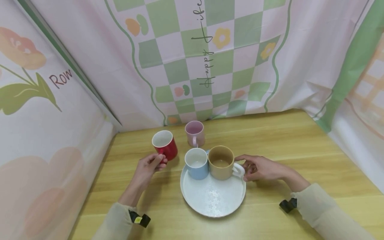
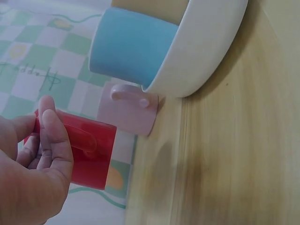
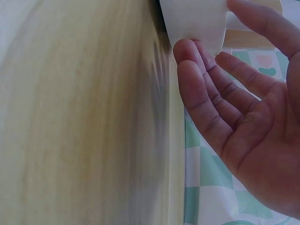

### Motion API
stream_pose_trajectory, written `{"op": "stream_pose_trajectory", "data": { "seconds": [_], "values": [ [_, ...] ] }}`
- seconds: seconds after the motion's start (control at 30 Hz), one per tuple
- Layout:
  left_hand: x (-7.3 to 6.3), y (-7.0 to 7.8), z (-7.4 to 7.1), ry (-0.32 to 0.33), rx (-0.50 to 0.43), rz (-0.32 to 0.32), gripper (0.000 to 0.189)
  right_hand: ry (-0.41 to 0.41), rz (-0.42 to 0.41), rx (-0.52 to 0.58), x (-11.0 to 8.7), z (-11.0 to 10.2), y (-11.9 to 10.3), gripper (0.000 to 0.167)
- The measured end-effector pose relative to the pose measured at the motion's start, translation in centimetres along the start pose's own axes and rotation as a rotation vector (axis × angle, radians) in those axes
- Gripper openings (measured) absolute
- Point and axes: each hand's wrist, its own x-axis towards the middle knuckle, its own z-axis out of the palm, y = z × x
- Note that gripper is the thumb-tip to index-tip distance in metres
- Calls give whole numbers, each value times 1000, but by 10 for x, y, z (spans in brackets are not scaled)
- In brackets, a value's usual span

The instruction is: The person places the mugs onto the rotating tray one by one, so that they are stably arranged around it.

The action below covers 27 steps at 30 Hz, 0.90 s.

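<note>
By its handle, a red mug (image 1: 169, 150) with a white inside is pinched between the thumb and fingers of my left hand (image 1: 150, 165). The left wrist view shows the red mug (image 2: 96, 159) held just above the table. A round white tray (image 1: 213, 204) carries a light blue mug (image 1: 198, 172) and a tan mug (image 1: 220, 172) with a white handle, side by side at its far half. My right hand (image 1: 261, 168) is at the tray's right edge beside that handle, fingers loosely extended; the right wrist view shows fingertips at the tray's wall (image 3: 194, 21).
Behind the blue mug stands a pink mug (image 1: 199, 139), its handle facing me. The wooden table (image 1: 279, 136) ends at a patterned curtain (image 1: 168, 56) at the back, with a printed cloth (image 1: 90, 140) on the left side.
</note>
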Motion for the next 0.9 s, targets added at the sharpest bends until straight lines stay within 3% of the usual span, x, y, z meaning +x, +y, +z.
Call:
{"op": "stream_pose_trajectory", "data": {
  "seconds": [0.9],
  "values": [
    [-54,21,6,-26,-24,50,29,-10,5,22,1,0,2,76]
  ]
}}
